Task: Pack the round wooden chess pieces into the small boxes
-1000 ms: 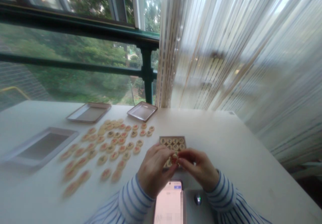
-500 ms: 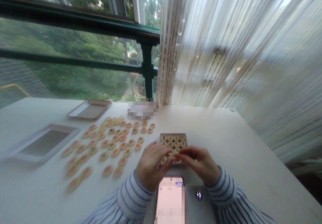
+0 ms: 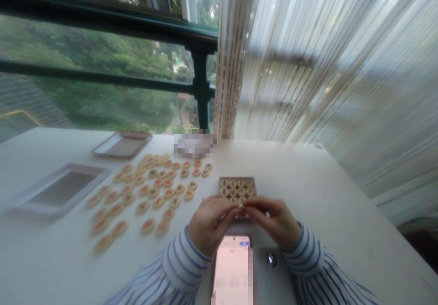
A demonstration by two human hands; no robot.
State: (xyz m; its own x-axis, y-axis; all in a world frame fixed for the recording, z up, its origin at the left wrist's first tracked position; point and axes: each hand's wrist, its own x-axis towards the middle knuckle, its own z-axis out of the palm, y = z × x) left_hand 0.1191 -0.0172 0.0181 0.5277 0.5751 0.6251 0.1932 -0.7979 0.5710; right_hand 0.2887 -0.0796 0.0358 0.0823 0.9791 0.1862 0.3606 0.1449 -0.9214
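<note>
**Person's arms and hands, lower centre of the frame.** The left hand (image 3: pixel 210 223) and right hand (image 3: pixel 273 220) are bare from the wrist forward. The left sleeve (image 3: pixel 176 273), at lower centre-left, is long and made of pale, whitish cloth. Narrow blue stripes ring the forearm at even spacing, and the cuff ends at the wrist. The right sleeve (image 3: pixel 316 268), at lower centre-right, has the same cloth and stripes and also ends at the wrist. Both sleeves widen toward the bottom edge, where the stripes curve with soft folds and blur. Nail detail is too blurred to tell.
</note>
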